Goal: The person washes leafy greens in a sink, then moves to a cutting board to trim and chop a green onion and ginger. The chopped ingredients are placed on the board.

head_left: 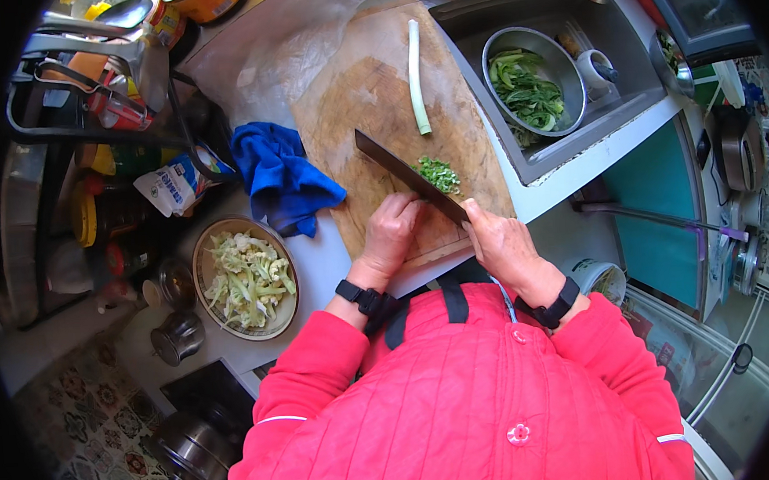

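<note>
My right hand (pixel 502 241) grips the handle end of a dark-bladed kitchen knife (pixel 407 171), held slantwise over the wooden cutting board (pixel 357 110). On the near side of the blade, my left hand (pixel 392 229) rests low over the board with its fingers curled close to the knife. Whether anything is under those fingers is hidden. Just beyond the blade lies a small heap of chopped green onion (pixel 438 174). A long white stalk (pixel 417 76), apparently leek or scallion, lies farther up the board.
Left of the board are a crumpled blue cloth (pixel 281 174) and a bowl of cauliflower pieces (pixel 248 284). The sink (pixel 636 86) at right holds a metal basin (pixel 577 99) of leafy greens. A plastic sheet (pixel 274 55) and a utensil rack (pixel 94 132) stand at upper left.
</note>
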`<state>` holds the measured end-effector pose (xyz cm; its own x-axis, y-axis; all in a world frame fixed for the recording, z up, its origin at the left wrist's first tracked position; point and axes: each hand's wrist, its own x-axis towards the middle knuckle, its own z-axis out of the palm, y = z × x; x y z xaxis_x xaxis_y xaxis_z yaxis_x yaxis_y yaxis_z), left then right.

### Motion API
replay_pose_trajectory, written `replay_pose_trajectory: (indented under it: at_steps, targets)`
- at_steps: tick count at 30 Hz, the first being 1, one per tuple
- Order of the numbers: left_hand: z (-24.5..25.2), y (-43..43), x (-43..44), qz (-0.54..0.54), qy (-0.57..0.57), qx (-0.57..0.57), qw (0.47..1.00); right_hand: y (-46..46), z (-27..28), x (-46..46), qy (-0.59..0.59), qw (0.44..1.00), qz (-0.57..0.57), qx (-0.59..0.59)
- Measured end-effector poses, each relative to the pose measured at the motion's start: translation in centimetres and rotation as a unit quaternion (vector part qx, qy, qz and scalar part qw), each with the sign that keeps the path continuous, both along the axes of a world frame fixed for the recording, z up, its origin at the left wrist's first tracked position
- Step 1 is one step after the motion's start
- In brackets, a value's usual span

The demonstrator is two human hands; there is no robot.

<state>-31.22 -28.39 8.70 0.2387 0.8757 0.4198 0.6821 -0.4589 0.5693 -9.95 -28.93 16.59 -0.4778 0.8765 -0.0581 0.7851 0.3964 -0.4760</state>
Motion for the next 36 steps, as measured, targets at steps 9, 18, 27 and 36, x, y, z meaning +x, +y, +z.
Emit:
replay_pose_trajectory:
  at_steps: [9,18,27,36]
  targets:
    - [-0.6,-0.2,-0.1,0.027,-0.021,-0.025,0.999,-1.9,1.8,1.6,-0.043,0.998,0.0,-0.04]
    - [-0.7,-0.4,-0.2,0.025,-0.016,-0.003,1.0,-1.0,0.9,0.9,0.012,1.0,-0.008,-0.016]
    - [0.0,-0.4,-0.8,-0.004,0.031,-0.029,0.999,-0.5,-0.2,-0.2,0.006,1.0,0.002,-0.011]
    - [0.1,-0.4,-0.4,0.019,0.023,-0.04,0.999,-1.5,1.5,2.0,0.026,0.999,-0.023,-0.024]
